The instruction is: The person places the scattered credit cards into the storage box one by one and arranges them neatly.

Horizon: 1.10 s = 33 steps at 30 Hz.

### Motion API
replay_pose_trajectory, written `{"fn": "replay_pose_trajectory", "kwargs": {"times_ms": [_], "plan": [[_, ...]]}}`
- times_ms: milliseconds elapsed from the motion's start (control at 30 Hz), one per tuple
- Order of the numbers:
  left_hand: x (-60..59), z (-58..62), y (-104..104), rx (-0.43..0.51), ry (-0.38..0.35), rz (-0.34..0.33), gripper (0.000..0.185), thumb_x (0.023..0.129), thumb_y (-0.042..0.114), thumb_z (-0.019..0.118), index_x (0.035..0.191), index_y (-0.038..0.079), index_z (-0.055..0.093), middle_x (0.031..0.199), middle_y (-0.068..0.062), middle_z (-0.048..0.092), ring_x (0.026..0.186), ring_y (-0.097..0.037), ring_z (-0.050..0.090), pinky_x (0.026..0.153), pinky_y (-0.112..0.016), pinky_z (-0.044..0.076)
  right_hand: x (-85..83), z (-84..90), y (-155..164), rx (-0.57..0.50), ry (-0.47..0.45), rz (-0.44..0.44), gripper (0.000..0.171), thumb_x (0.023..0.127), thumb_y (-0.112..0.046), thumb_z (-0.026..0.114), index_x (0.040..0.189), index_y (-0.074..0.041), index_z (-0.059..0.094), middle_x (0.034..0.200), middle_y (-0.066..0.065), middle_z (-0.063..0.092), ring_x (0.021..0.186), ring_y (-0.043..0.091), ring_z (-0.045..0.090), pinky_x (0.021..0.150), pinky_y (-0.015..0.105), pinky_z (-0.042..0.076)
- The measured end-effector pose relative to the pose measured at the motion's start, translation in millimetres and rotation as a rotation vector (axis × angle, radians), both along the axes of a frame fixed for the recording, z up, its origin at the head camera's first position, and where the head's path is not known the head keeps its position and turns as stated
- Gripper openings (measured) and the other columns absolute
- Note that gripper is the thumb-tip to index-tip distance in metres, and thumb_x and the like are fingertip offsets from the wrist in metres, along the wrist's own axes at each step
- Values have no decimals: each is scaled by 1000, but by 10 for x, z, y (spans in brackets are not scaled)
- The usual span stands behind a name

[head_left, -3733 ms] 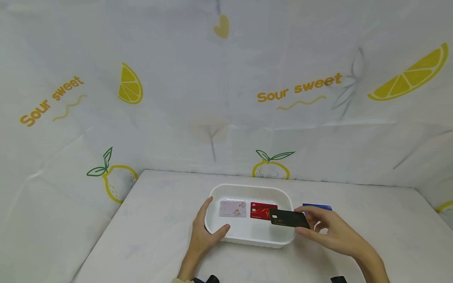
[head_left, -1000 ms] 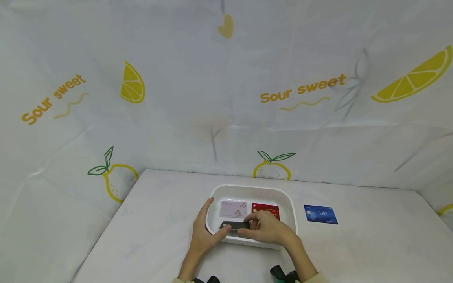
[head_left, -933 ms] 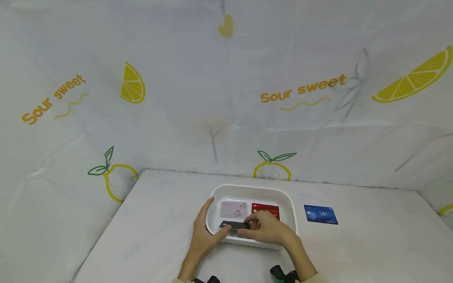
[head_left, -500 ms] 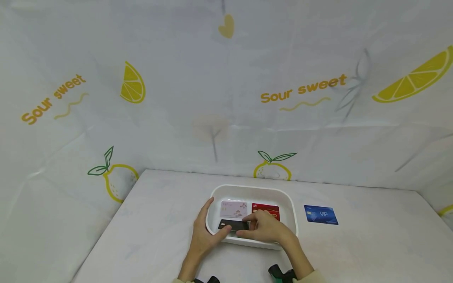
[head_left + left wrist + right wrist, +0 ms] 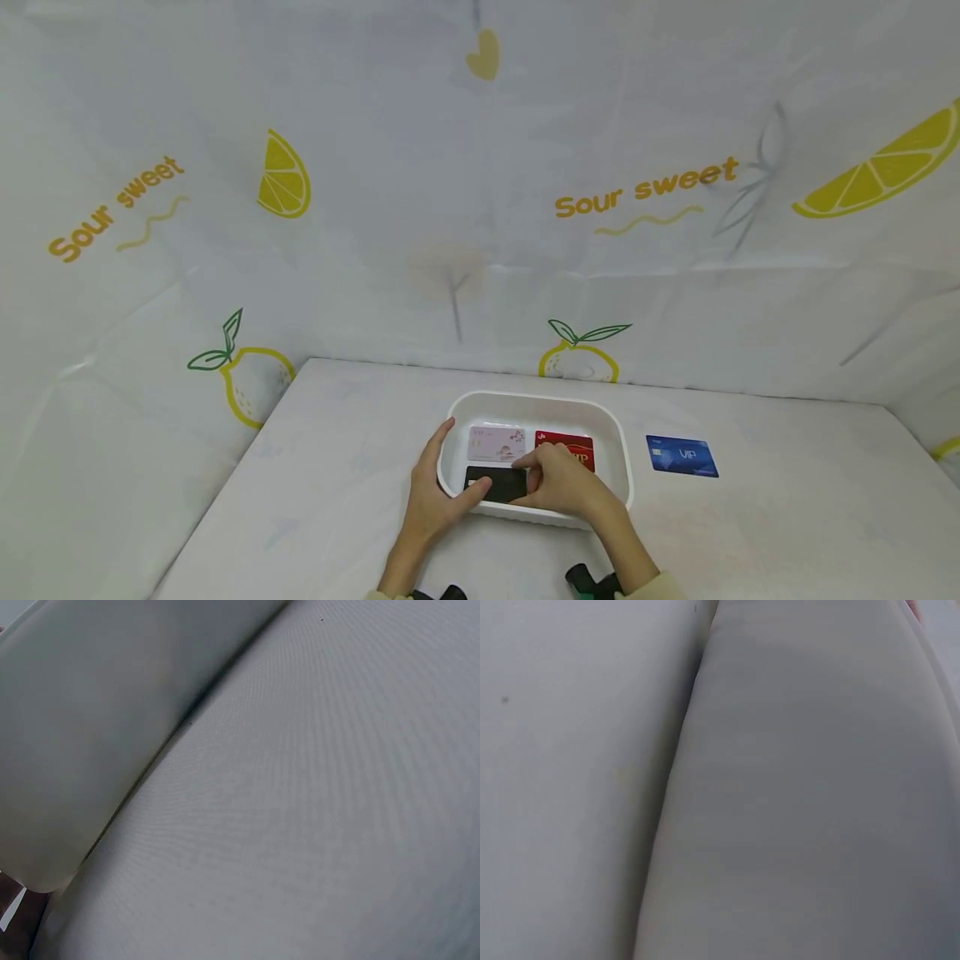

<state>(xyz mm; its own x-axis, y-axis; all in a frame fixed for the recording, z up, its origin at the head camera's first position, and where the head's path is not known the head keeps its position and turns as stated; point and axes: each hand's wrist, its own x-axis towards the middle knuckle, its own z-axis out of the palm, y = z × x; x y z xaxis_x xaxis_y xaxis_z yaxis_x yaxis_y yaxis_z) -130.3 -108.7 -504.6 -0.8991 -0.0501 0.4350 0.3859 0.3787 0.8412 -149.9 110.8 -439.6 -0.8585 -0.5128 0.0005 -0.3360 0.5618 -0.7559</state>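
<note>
In the head view, a white plastic tray [image 5: 540,408] sits on the table. My left hand [image 5: 433,492] holds its left end, the thumb over the front rim and the fingers along the outside. Inside the tray's front left part lies a black card [image 5: 501,485], whose right end my right hand [image 5: 562,482] pinches between thumb and fingers. Behind it are a pink VIP card [image 5: 495,443] and a red VIP card [image 5: 583,450], the red one partly hidden by my right hand. The wrist views show mostly the tray's outer wall [image 5: 97,712] close up.
To the right of the tray a blue VIP card [image 5: 682,456] lies flat on the white table [image 5: 780,500]. A white sheet with lemon prints [image 5: 480,208] hangs behind the table's back edge.
My right hand has brought the black card from over the tray's right side into its front left. In the last second the card has tipped flatter, showing more of its face. The left hand stays put.
</note>
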Motion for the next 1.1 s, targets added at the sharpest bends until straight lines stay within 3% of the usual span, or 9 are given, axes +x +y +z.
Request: {"fn": "replay_pose_trajectory", "kwargs": {"times_ms": [267, 567, 1100], "plan": [[-9, 4, -3, -13, 0, -2, 93, 70, 32, 86, 150, 4, 48, 144, -20, 61, 124, -34, 63, 100, -36, 53, -15, -25, -28, 42, 40, -47, 49, 70, -23, 94, 107, 5, 77, 57, -5, 58, 53, 1, 46, 48, 18, 36], [9, 28, 3, -13, 1, 8, 93, 69, 34, 86, 149, 3, 49, 145, -19, 60, 125, -35, 63, 100, -35, 53, -11, -19, -50, 57, 56, -36, 51, 70, -20, 93, 110, 6, 76, 57, -5, 55, 51, 1, 44, 47, 18, 34], [20, 37, 10, -10, -3, 9, 93, 68, 33, 86, 149, 3, 49, 145, -19, 61, 124, -34, 63, 99, -34, 53, 7, -27, -50, 60, 28, -50, 50, 71, -17, 93, 113, 4, 76, 57, -5, 55, 52, 3, 45, 47, 18, 34]]}}
